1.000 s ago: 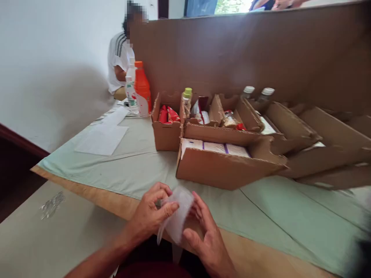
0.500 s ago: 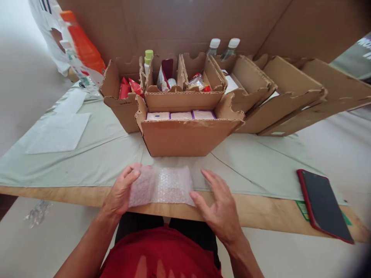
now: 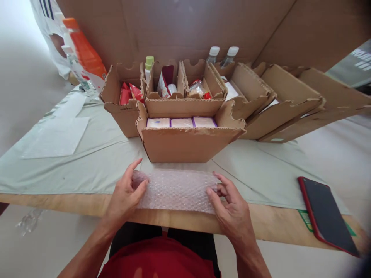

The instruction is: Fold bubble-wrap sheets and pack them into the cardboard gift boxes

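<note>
A sheet of bubble wrap (image 3: 176, 190) lies spread flat on the table's near edge. My left hand (image 3: 126, 195) pinches its left end between thumb and fingers. My right hand (image 3: 230, 206) pinches the right end the same way. Just behind the sheet stands an open cardboard box (image 3: 185, 143) with three white packets (image 3: 181, 122) in a row inside it.
More cardboard boxes (image 3: 179, 88) behind hold red packets, snacks and bottles. An orange bottle (image 3: 85, 58) stands at the far left near another person's white shirt. A red-cased phone (image 3: 326, 214) lies at the right. Paper sheets (image 3: 56, 137) lie at the left on the green cloth (image 3: 95, 166).
The bubble wrap was crumpled between my hands, then laid on the table. Now it is stretched wider, with both hands moved apart to its ends.
</note>
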`<move>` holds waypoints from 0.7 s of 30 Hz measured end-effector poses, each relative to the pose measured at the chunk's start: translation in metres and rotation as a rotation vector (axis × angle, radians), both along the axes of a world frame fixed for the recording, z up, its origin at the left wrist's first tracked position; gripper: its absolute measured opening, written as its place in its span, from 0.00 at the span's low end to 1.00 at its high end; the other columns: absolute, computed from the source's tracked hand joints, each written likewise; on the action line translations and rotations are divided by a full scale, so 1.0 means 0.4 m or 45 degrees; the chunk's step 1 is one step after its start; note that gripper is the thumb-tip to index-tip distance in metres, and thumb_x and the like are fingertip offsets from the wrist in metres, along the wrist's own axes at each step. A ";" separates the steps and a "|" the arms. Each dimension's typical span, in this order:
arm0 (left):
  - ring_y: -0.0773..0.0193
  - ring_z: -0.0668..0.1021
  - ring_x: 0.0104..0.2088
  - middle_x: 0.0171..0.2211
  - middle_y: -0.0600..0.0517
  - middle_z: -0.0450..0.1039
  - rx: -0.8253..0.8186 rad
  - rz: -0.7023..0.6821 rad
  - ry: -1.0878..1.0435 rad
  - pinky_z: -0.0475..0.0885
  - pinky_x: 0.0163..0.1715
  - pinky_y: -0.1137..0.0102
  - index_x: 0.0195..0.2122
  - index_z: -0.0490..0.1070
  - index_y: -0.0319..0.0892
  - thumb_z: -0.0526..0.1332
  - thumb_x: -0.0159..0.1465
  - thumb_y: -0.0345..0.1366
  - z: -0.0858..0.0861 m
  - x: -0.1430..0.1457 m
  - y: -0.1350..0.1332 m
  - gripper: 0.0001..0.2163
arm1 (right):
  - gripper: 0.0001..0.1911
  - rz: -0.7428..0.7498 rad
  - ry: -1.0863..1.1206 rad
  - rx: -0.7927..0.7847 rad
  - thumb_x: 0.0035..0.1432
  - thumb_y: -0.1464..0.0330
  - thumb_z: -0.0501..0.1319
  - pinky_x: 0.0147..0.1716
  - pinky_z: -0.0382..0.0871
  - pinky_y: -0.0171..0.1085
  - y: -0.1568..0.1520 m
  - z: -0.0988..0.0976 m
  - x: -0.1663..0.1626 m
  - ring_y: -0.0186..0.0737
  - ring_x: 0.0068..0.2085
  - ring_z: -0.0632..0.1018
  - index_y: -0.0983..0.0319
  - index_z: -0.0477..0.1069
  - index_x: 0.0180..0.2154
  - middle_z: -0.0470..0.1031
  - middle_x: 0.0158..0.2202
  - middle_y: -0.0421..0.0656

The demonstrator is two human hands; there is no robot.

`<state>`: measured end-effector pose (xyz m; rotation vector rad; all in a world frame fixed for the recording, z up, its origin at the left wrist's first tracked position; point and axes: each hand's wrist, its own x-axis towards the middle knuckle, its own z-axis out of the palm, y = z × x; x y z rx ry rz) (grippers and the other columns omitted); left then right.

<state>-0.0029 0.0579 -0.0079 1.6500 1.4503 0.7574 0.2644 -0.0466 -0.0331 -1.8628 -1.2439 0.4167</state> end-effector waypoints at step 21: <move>0.59 0.80 0.39 0.50 0.43 0.72 -0.746 -0.080 -0.620 0.76 0.23 0.73 0.52 0.71 0.40 0.70 0.57 0.48 -0.025 0.081 0.058 0.25 | 0.22 0.859 -0.751 -0.045 0.70 0.67 0.56 0.61 0.68 0.55 0.071 -0.046 -0.033 0.54 0.68 0.67 0.60 0.69 0.63 0.67 0.67 0.50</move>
